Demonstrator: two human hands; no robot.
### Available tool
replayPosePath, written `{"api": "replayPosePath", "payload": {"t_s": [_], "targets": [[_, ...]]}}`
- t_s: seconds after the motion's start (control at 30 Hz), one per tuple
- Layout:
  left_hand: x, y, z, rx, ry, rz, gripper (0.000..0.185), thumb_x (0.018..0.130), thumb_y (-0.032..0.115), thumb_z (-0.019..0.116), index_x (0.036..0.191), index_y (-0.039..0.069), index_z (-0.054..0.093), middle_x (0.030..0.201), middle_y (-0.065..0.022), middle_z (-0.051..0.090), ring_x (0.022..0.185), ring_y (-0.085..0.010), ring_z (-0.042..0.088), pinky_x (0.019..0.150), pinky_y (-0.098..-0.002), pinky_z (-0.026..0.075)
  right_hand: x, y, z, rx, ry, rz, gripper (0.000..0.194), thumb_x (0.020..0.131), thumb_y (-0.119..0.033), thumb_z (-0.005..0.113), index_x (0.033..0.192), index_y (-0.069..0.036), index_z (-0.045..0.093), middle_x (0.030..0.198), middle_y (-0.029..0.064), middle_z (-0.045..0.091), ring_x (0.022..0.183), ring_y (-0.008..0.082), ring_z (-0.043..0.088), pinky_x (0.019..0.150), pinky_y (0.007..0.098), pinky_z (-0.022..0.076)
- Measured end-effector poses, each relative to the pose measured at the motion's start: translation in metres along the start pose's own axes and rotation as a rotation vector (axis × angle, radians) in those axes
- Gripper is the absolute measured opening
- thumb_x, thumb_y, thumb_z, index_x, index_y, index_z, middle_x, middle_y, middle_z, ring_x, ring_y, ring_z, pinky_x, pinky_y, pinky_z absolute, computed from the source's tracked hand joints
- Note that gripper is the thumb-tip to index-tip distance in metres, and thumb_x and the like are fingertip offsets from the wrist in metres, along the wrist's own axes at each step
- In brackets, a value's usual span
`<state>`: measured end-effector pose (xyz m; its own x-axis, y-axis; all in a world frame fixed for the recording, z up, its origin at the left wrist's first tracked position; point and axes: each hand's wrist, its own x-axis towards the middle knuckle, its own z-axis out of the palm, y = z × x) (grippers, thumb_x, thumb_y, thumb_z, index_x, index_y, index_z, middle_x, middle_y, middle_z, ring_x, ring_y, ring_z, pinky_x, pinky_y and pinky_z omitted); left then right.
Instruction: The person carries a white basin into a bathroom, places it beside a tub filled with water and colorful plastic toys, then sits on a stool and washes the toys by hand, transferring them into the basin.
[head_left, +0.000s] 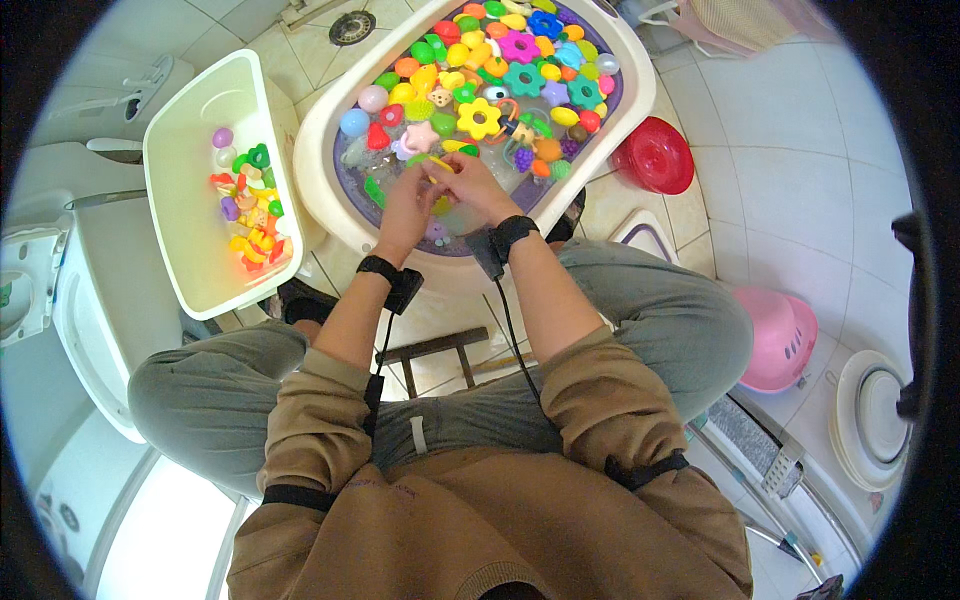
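A white baby bathtub (319, 169) with a purple inside stands before me, holding water and many plastic toys. Over its near end, my left hand (409, 210) and my right hand (476, 187) meet around a small yellow and green plastic toy (437, 169). My fingers hide much of it, so its exact shape cannot be told. Just beyond float a yellow flower ring (478, 118) and a pale pink star (421, 136). Beside my left hand lies a green toy piece (374, 192) in the water. A purple toy (435, 230) shows below, between my wrists.
A cream plastic bin (180, 180) on the left contains several toys. Right of the tub are a red basin (656, 156) and pink basin (772, 337). A floor drain (352, 28) lies beyond; a toilet (97, 300) is at left. A dark stool frame (435, 346) sits between my legs.
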<state>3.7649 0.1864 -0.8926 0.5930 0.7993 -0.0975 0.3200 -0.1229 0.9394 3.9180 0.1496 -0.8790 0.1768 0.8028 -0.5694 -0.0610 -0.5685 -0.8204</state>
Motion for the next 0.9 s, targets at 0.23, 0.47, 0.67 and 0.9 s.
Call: {"api": "replayPosePath", "payload": {"t_s": [0.23,0.47,0.67,0.9], "targets": [[0.009,-0.033,0.000,-0.546,-0.008,-0.283,0.023,0.101,0.012,0.052,0.116,-0.004,0.048,0.097,-0.0206,0.065,0.078,-0.0299,0.072,0.069,-0.0358,0.061,0.010,0.047,-0.016,0.302,0.063,0.030,0.028,0.100,-0.030,0.060,0.112,-0.005,0.059,0.093,0.0040,0.063,0.076,0.0111,0.060,0.064,0.0244,0.0512],[0.015,-0.074,0.013,0.350,-0.152,-0.393,0.036,0.095,0.025,0.057,0.112,-0.007,0.056,0.099,-0.0303,0.065,0.089,-0.0445,0.068,0.078,-0.0495,0.054,0.022,0.106,-0.033,-0.489,0.172,0.389,0.032,0.093,-0.019,0.062,0.121,-0.005,0.055,0.109,0.0262,0.065,0.097,0.0357,0.068,0.080,0.0407,0.0558],[0.010,-0.084,0.024,0.412,-0.200,-0.386,0.048,0.096,0.040,0.054,0.095,-0.006,0.068,0.095,-0.0306,0.067,0.094,-0.0462,0.065,0.082,-0.0535,0.051,0.014,0.118,-0.024,-0.537,0.365,0.040,0.029,0.087,-0.025,0.065,0.104,-0.001,0.064,0.095,0.0262,0.068,0.096,0.0464,0.064,0.085,0.0517,0.0514],[0.012,-0.081,0.009,0.220,-0.156,-0.506,0.050,0.102,0.044,0.047,0.112,-0.003,0.059,0.100,-0.0250,0.067,0.087,-0.0420,0.066,0.079,-0.0509,0.052,0.019,0.089,-0.006,-0.475,0.541,-0.096,0.030,0.099,-0.029,0.055,0.108,-0.002,0.064,0.099,0.0212,0.069,0.098,0.0404,0.066,0.085,0.0473,0.0505]]}}
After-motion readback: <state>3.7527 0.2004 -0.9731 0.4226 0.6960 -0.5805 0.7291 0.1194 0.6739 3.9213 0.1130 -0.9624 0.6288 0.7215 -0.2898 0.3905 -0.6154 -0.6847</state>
